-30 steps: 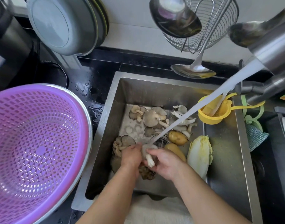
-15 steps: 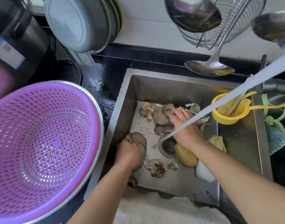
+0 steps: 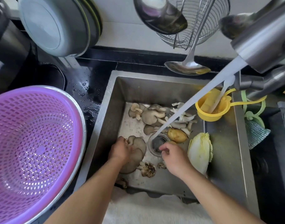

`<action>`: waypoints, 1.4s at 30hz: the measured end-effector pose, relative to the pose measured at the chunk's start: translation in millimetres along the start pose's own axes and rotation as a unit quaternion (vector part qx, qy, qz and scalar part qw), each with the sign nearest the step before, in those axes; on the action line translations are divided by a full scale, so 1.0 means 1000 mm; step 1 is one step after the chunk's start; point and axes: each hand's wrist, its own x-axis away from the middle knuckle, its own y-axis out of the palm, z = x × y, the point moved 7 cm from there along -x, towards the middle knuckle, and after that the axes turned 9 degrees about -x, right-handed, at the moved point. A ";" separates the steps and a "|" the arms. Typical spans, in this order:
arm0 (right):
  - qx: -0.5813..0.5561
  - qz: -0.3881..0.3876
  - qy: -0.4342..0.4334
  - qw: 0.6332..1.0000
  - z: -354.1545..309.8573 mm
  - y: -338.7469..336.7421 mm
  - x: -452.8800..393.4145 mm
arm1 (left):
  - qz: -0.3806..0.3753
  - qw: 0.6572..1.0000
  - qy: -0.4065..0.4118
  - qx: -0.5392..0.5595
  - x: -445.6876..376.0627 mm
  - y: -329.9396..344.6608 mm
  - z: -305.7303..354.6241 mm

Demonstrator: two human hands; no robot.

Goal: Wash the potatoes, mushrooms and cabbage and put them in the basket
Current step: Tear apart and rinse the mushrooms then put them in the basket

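left hand (image 3: 120, 151): I'm seeing it lying on the big grey mushroom cluster (image 3: 135, 152) at the sink floor, fingers curled over its left edge; looks like a grip on it
right hand (image 3: 174, 156): hovering just right of the drain (image 3: 158, 143), fingers loosely curled, nothing showing in them; a pinch on something tiny is possible, I can't tell for sure
mushrooms: a loose pile (image 3: 154, 113) is lying at the back of the sink, more pale pieces (image 3: 182, 120) to its right; a dirty stem chunk (image 3: 147, 168) is sitting between my two forearms
potato (image 3: 177, 135): lying just right of the drain, touching the pale mushroom pieces
cabbage (image 3: 200, 151): lying on the sink floor right of the right hand, near it but apart
water stream (image 3: 195, 104): running from the tap (image 3: 264, 41) at top right, slanting down to the drain
sink (image 3: 226, 152): steel; all produce is sitting in it
basket (image 3: 33, 143): purple, sitting in a metal bowl left of the sink, holding nothing
yellow strainer (image 3: 209, 112): hanging at the sink's back right corner
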 end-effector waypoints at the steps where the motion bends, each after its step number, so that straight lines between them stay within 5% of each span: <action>1: -0.020 -0.003 0.015 1.000 -0.001 0.002 0.000 | 0.014 0.999 -0.007 0.030 0.002 -0.004 -0.003; 7: -0.125 -0.018 0.061 0.990 -0.014 0.013 0.008 | 0.133 0.936 -0.062 0.321 0.024 -0.031 0.002; 12: -0.308 -0.026 0.141 0.941 -0.023 0.036 0.023 | -0.089 0.723 -0.190 0.658 0.051 0.017 0.009; 15: -0.347 0.005 0.168 0.923 -0.025 0.037 0.030 | -0.136 0.677 -0.218 0.689 0.061 0.025 0.007; 19: -0.276 0.034 0.151 0.949 -0.034 0.044 0.034 | -0.130 0.673 -0.214 0.696 0.068 0.028 0.004; 21: -0.280 0.033 0.155 0.947 -0.041 0.056 0.031 | -0.111 0.700 -0.185 0.681 0.068 0.025 0.003; 23: -0.392 0.027 0.214 0.894 -0.039 0.071 0.024 | -0.071 0.744 -0.144 0.649 0.070 0.018 0.005; 26: -0.561 0.017 0.307 0.769 -0.037 0.092 0.008 | -0.008 0.778 -0.100 0.620 0.073 0.002 0.008; 28: -0.583 0.020 0.308 0.752 -0.040 0.094 -0.003 | 0.014 0.787 -0.074 0.612 0.073 -0.004 0.010; 32: -0.563 0.045 0.270 0.780 -0.044 0.089 -0.012 | 0.053 0.809 -0.058 0.582 0.068 -0.008 0.007; 38: -0.491 0.167 0.186 0.835 -0.039 0.082 0.013 | -0.041 0.716 -0.191 0.670 0.065 0.026 0.000; 42: -0.323 0.155 0.066 0.931 -0.058 0.083 0.012 | -0.103 0.724 -0.229 0.642 0.059 0.034 -0.006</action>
